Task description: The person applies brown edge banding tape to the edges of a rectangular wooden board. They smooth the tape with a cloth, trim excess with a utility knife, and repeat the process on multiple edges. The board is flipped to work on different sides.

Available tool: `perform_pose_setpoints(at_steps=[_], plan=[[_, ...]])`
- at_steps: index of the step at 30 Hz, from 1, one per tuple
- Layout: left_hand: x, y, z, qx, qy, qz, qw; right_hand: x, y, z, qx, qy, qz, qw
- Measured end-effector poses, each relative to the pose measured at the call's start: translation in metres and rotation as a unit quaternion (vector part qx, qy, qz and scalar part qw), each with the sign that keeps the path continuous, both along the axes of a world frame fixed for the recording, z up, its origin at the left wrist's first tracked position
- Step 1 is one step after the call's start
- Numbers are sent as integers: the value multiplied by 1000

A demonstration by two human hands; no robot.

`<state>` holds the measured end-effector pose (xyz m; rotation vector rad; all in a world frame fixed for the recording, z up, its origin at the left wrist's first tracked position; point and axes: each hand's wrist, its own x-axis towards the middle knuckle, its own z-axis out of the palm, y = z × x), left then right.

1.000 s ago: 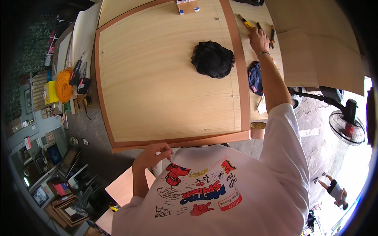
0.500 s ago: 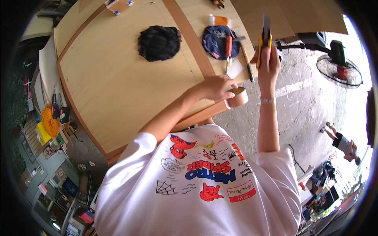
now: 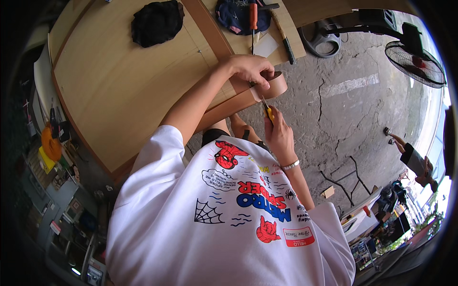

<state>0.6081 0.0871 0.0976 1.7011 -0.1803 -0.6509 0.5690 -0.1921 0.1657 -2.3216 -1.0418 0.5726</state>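
My left hand (image 3: 254,70) grips a roll of brown tape (image 3: 279,85) at the near right corner of a large wooden panel (image 3: 157,81). From the roll, tape runs up to the panel's brown edge strip (image 3: 229,106). Closed around a yellow utility knife (image 3: 269,113) is my right hand (image 3: 280,136), just below the roll. The knife's blade points up at the tape beside the corner; whether it touches cannot be made out.
A black cloth bundle (image 3: 157,23) lies on the panel. Beyond the corner are a screwdriver (image 3: 253,16), a hammer (image 3: 284,38) and a dark blue cloth (image 3: 231,14). A fan (image 3: 415,62) stands to the right over cracked concrete. A person (image 3: 417,159) is farther off.
My right hand has brought the knife down and left from its raised position to the tape by the corner. My left hand stays at the roll. The whole view has shifted.
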Motion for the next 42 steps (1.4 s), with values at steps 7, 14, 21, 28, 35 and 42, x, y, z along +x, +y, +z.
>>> perform_pose_setpoints(at_steps=[7, 14, 21, 28, 35, 42], plan=[[-6, -1, 10, 55, -22, 30, 998, -4, 29, -4, -38, -29, 4, 999], [-9, -3, 9, 80, -42, 39, 995, -5, 26, -10, -42, -67, 12, 997], [-10, -2, 11, 92, -35, 39, 994, -3, 28, -1, -52, -51, 10, 997], [-9, -3, 9, 82, -28, 39, 995, -4, 31, 4, -68, -50, -2, 996], [-10, -3, 8, 89, -35, 38, 995, -2, 28, -4, -65, -54, 2, 996], [-8, -3, 7, 95, -27, 31, 995, -32, -53, 19, -132, -44, 0, 990]])
